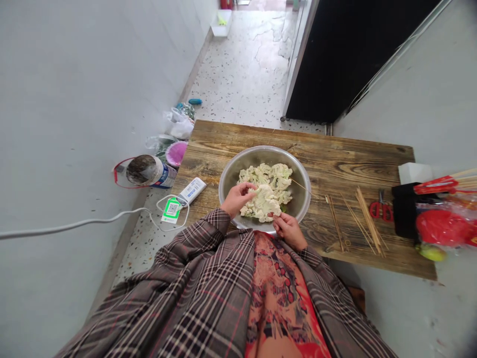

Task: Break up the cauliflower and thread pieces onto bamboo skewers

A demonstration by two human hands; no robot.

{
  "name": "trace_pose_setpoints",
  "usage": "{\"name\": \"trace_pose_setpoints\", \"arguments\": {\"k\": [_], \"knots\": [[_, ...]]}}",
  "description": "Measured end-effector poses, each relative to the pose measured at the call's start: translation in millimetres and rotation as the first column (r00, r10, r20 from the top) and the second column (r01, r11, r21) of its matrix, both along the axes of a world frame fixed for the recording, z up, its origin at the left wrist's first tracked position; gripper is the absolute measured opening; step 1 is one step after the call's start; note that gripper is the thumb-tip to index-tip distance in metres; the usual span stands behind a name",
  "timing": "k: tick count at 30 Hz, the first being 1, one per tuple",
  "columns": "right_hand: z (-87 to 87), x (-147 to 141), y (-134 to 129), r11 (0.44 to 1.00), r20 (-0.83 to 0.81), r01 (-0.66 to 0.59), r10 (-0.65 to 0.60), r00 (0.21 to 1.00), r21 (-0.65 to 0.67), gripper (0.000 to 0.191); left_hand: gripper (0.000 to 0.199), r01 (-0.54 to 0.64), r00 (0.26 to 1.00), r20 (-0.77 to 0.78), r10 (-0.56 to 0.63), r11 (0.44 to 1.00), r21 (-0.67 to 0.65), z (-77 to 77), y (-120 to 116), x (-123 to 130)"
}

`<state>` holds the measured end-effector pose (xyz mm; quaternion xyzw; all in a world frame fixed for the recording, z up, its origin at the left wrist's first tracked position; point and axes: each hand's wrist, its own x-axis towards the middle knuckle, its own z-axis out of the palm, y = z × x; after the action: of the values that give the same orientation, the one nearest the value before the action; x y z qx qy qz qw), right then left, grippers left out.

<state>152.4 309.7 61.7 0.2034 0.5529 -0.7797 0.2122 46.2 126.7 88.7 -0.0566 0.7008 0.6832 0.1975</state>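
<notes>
Two bare hands meet over a wide metal bowl (301, 196) on a dark-grained wooden table (335, 159), seen from above by the person wearing a brown plaid jacket (208, 293). Between them, above the near part of the bowl, is a large pale cauliflower piece (265, 203). The right hand (290, 229) has its thumb and fingers pinched on the lower right edge of the piece. The left hand (237, 198) is at the upper left edge, thumb and forefinger close together; whether they clamp it or merely touch cannot be told. More cauliflower (264, 172) lies in the bowl behind, with a thin stick (300, 186) slanting out toward the right rim. Right of the bowl lie loose wooden skewers (368, 221), then red-handled scissors (380, 211). A white device (193, 191) rests at the table's left edge.
</notes>
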Motion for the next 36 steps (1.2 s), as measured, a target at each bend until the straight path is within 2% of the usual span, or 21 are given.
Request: {"name": "trace_pose_setpoints", "arguments": {"k": [2,5,7,11,14,17,19,22,28,36], "knots": [[2.5,-1.6,1.0,1.000,-0.002,0.015,-0.015,1.000,-0.018,0.044,0.035,-0.058,0.993,0.107,0.049,0.995,0.083,4.1,2.1,-2.5],[5.1,-3.8,0.8,1.000,-0.037,0.023,-0.023,0.999,0.000,0.043,0.044,-0.032,0.973,0.229,0.004,0.993,0.115,7.8,7.0,-3.6],[5.3,-4.8,-0.4,1.000,-0.062,0.007,-0.006,0.998,0.016,0.041,0.045,-0.011,0.969,0.248,-0.016,0.994,0.108,7.3,11.3,-2.5],[1.8,-4.7,-1.3,0.997,-0.091,-0.025,0.031,0.995,0.067,0.042,0.041,-0.055,0.971,0.236,0.028,0.992,0.111,2.3,17.6,-0.5],[-3.2,-2.2,0.8,0.974,-0.122,-0.033,0.062,0.991,0.223,0.042,0.040,-0.100,0.975,0.205,0.086,0.993,0.062,0.4,18.8,-1.0],[-7.5,1.1,3.0,0.902,-0.188,0.007,0.082,0.979,0.431,0.039,0.041,-0.132,0.972,0.200,0.127,0.991,0.015,1.3,20.2,-1.9],[-9.0,2.9,3.2,0.868,-0.226,0.022,0.105,0.968,0.496,0.037,0.042,-0.120,0.973,0.201,0.116,0.993,0.006,1.9,21.6,-2.1],[-10.1,4.7,1.4,0.874,-0.242,0.006,0.128,0.962,0.486,0.037,0.042,-0.106,0.982,0.158,0.102,0.994,0.014,0.3,22.9,-1.8],[-10.1,7.9,-4.8,0.904,-0.233,0.020,0.088,0.968,0.427,0.037,0.038,-0.057,0.990,0.126,0.058,0.998,-0.004,-5.2,23.4,-1.0],[-5.8,7.4,-10.2,0.877,-0.242,0.073,0.050,0.969,0.475,0.038,0.042,-0.024,0.991,0.136,0.016,0.998,0.059,-1.4,27.3,0.7]]}}
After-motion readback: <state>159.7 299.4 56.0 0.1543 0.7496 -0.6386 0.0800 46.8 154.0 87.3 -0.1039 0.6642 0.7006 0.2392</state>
